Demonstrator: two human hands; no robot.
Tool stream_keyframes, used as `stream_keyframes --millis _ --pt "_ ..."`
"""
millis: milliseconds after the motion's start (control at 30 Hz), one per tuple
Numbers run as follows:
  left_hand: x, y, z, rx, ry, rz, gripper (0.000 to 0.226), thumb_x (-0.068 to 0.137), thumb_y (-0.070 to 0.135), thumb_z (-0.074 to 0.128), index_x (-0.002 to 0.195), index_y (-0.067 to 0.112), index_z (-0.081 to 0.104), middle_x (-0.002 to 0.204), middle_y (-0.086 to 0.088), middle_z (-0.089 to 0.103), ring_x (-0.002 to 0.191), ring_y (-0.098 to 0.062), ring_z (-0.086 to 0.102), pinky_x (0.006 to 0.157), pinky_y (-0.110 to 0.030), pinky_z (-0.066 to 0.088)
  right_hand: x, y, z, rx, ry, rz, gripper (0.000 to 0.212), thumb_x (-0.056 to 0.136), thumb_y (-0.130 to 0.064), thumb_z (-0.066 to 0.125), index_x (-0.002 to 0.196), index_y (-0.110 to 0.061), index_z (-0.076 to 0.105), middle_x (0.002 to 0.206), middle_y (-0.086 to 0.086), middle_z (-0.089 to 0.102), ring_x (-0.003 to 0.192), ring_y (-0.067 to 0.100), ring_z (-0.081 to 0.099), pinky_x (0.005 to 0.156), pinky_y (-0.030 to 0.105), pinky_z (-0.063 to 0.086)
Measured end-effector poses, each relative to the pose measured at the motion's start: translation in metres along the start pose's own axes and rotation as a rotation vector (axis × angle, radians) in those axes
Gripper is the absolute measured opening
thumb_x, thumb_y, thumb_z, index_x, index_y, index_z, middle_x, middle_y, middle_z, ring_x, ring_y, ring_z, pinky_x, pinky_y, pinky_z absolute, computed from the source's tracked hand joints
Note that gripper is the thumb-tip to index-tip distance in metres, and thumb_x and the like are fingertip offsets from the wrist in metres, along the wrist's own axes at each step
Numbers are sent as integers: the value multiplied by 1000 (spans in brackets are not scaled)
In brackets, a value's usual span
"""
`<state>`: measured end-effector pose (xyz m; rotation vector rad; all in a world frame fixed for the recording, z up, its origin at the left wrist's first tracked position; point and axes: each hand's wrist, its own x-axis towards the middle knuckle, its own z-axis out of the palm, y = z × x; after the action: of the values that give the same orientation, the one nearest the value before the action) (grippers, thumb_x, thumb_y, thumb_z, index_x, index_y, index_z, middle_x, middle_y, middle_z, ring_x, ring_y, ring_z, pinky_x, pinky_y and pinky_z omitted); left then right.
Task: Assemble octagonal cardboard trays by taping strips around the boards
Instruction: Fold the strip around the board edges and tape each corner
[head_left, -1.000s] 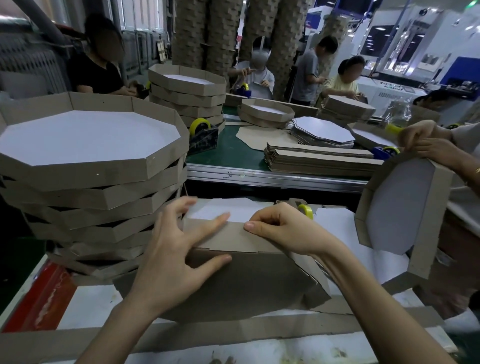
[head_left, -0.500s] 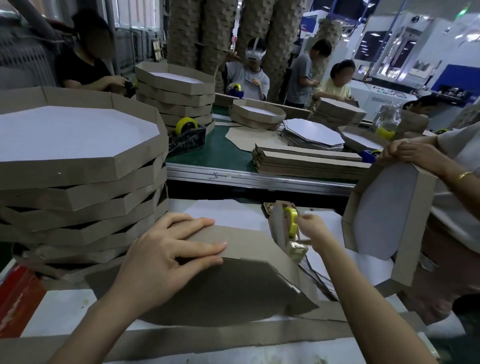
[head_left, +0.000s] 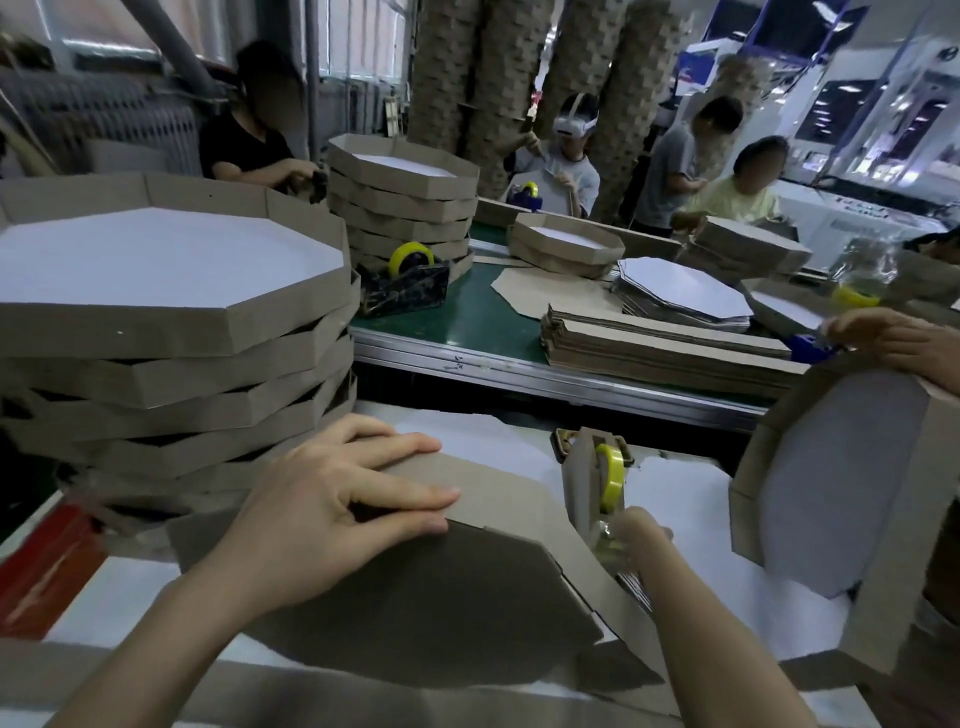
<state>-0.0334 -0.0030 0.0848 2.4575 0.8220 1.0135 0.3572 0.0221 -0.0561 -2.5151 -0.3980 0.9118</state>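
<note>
The left hand (head_left: 337, 512) lies flat, fingers straight, pressing the cardboard strip (head_left: 498, 488) against the far edge of the brown board (head_left: 415, 613) at near centre. Just right, the right hand (head_left: 636, 535) curls at the tape dispenser (head_left: 584, 483); blur hides whether it grips. Finished trays (head_left: 171, 332) are stacked at the left.

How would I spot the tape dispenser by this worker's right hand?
Start at the stack of trays on the left, then move right across the near white table. The tape dispenser stands upright beside the right hand; it is tan, unlike the black dispenser on the green belt.
</note>
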Motion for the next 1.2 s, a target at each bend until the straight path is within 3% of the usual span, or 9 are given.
stream_keyframes --millis 100,200,300,467,567,700,833,1033,1200 --pt "4 1 2 13 -5 -6 25 76 71 53 100 69 60 121 36 58 118 1 49 85 -36 52 1 -1 0 81 -31 -43 14 100 -16 44 114 -16 44 118 15 44 137 33 42 111 38 35" --pt "7 3 4 13 8 -10 25 75 70 54 98 66 64 119 35 59 116 2 50 85 -34 51 13 1 3 263 -5 -86 28 96 -16 52 120 -5 59 109 12 55 118 36 58 90 40 49" --pt "10 4 5 22 16 -14 26 75 70 53 96 62 66 118 33 61 114 5 49 84 -33 51 11 11 3 461 49 -60 19 88 -15 63 99 1 58 88 18 60 86 34 60 75 39 50" --pt "12 4 6 14 20 -29 27 74 71 49 95 63 65 117 35 59 114 10 45 80 -33 51 -3 40 0 821 71 -79 17 90 -22 57 87 -6 59 89 15 61 90 31 60 75 41 48" --pt "13 7 7 24 10 -15 27 74 71 49 95 63 65 118 34 59 113 7 47 80 -35 50 -11 62 -2 753 16 -114 20 91 -22 62 94 -3 65 92 14 64 89 27 62 57 28 48" --pt "13 14 12 14 7 14 27 75 68 53 96 59 68 117 31 62 111 1 52 81 -35 51 -13 72 -8 539 -15 -140 21 88 -16 71 95 2 66 90 14 61 68 17 55 38 15 42" --pt "9 17 14 33 26 20 25 76 68 54 96 61 67 117 32 62 110 1 53 76 -34 54 -5 75 -9 456 -19 -115 13 88 -11 72 84 -1 65 88 12 65 68 18 60 38 14 43" --pt "3 16 15 49 51 11 23 77 68 56 96 63 66 117 33 62 111 0 54 76 -35 55 5 81 -8 214 56 -140 18 83 -8 70 81 10 70 79 17 64 70 25 56 63 30 43" --pt "2 12 14 71 67 -3 22 78 67 55 96 63 66 117 32 62 110 0 54 78 -36 55 -18 43 -7 168 -114 -311 12 84 0 73 75 2 66 67 14 62 52 18 58 48 22 48"
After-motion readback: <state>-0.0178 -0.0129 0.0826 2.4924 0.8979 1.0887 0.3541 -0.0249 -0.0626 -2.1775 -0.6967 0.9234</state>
